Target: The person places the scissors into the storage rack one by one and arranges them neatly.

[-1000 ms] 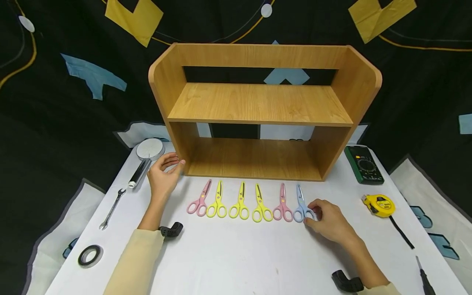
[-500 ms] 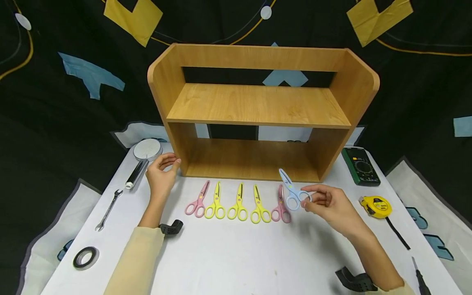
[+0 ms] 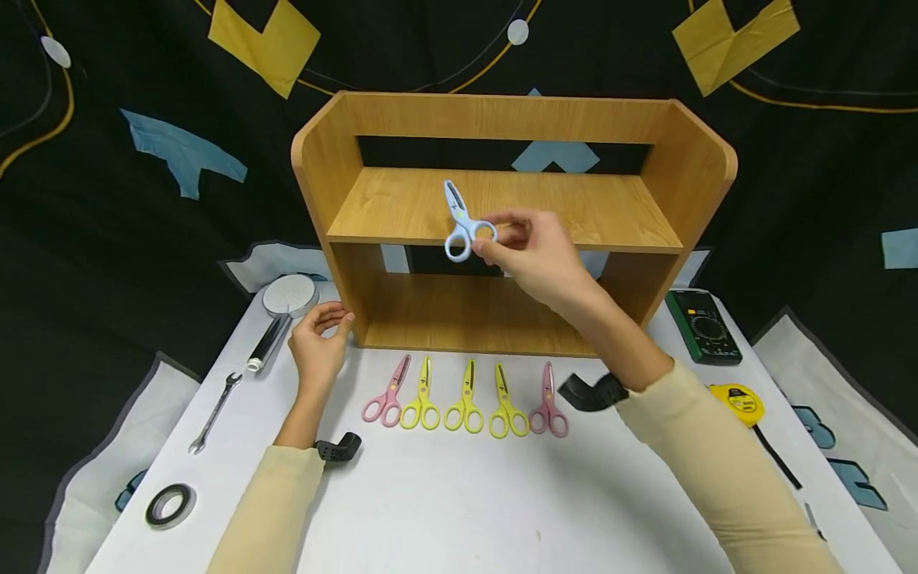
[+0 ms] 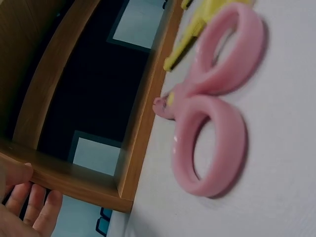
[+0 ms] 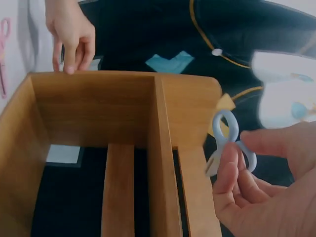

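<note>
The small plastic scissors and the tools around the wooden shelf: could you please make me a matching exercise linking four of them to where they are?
1. light blue plastic scissors
2. yellow tape measure
3. green multimeter
4. black tape roll

a. near left corner of the table
b. beside the shelf's right wall
c. pinched in the right hand, in front of the upper shelf board
d. behind the right sleeve

Pairs: 1-c, 2-d, 3-b, 4-a

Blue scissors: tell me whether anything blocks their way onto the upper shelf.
Nothing visible does. The right hand holds the blue scissors by a handle loop at the front edge of the upper shelf, whose board shows bare.
</note>
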Demonstrator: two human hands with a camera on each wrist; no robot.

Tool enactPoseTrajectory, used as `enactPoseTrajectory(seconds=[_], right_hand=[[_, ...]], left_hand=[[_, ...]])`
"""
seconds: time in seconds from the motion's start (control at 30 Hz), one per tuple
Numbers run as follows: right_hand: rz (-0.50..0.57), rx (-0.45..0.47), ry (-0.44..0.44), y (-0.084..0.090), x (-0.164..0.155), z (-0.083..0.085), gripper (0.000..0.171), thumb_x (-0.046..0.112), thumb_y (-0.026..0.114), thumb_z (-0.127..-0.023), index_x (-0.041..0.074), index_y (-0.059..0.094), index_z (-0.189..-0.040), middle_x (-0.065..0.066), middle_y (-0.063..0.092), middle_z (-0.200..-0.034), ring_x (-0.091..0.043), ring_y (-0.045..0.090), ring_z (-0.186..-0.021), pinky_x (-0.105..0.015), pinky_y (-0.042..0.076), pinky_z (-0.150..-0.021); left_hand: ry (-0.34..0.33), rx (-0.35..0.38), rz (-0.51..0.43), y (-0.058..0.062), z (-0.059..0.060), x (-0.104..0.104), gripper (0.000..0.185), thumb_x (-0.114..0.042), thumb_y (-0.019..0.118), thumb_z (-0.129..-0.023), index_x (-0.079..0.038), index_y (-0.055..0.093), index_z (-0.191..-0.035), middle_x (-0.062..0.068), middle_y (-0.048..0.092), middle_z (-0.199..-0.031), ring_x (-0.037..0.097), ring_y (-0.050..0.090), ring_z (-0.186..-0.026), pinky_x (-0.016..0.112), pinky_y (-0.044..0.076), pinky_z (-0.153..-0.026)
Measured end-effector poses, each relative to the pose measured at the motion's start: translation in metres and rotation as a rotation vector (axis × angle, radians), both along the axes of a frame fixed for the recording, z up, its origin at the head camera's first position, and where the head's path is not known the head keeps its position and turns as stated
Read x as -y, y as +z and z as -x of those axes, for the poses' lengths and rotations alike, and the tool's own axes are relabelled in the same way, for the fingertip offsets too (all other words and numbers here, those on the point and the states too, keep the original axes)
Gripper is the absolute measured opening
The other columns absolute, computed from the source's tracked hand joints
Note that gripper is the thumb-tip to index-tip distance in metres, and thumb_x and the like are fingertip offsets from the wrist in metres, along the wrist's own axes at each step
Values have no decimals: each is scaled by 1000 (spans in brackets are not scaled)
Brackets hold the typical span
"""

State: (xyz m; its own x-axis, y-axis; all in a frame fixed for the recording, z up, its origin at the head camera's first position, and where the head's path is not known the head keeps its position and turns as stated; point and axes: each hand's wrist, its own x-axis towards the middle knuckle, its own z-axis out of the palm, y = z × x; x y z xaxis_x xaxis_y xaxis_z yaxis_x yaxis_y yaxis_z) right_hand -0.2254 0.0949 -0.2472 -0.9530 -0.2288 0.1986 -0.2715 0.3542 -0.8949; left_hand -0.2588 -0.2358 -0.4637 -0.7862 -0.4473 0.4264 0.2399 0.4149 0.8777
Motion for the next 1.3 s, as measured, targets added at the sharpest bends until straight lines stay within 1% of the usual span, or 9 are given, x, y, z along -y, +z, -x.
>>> enactPoseTrajectory(seconds=[0.2,0.37,0.53,0.67,0.83,0.93,1.0,1.13,1.3], right_hand=[[-31,34,-26,23,54,48,40,21,74,-97,7,63,-134,-11,73,-100,-18,64,-80,-23,55,-64],[-30,86,-32,20,84,73,37,20,73,-98,6,64,-132,-8,72,-99,-14,62,-76,-19,52,-60],[-85,43,-78,12,105,85,34,21,73,-98,6,68,-127,-3,71,-91,-7,59,-71,-15,48,-56],[-146,-6,-85,6,117,88,35,25,73,-99,5,68,-127,-2,68,-92,-8,58,-73,-15,48,-57],[-353,-71,-92,-2,127,88,41,38,71,-99,10,67,-128,-1,65,-103,-12,57,-85,-21,47,-63],[-424,-107,-88,-5,130,87,46,42,71,-97,10,66,-130,-3,65,-113,-14,57,-93,-25,49,-70],[-418,-127,-65,-5,128,86,49,41,72,-97,8,64,-132,-5,65,-120,-16,59,-101,-26,52,-78],[-314,-167,11,-4,116,79,54,40,73,-96,6,61,-136,-9,64,-130,-19,60,-114,-30,56,-92],[-185,-211,59,-12,83,58,53,35,78,-93,6,62,-134,-10,65,-126,-21,62,-108,-32,56,-93]], left_hand=[[8,3,-3,2,2,-4,21,-11,81,-89,-7,75,-109,12,77,-100,-6,66,-81,31,52,-104],[1,5,1,5,6,-8,20,-12,81,-90,-8,76,-109,11,77,-101,-3,68,-83,32,50,-107],[-19,-7,1,9,7,-11,20,-13,81,-90,-8,75,-108,10,77,-100,5,71,-84,31,54,-101],[-27,0,3,9,5,-13,20,-14,81,-89,-8,75,-108,9,77,-100,9,72,-85,30,56,-97],[-6,21,15,6,3,-15,18,-13,80,-91,-9,76,-107,8,77,-98,14,74,-87,33,58,-94],[-2,17,13,5,3,-14,17,-12,79,-91,-8,76,-107,9,78,-98,19,75,-88,34,57,-96],[2,16,13,5,4,-13,16,-13,78,-92,-9,76,-107,9,78,-98,20,75,-89,34,56,-98],[14,23,13,5,5,-9,16,-15,78,-92,-10,76,-107,9,78,-99,19,75,-89,35,55,-101],[30,41,4,4,0,-4,17,-17,79,-92,-10,75,-107,8,77,-99,12,73,-86,33,56,-98]])
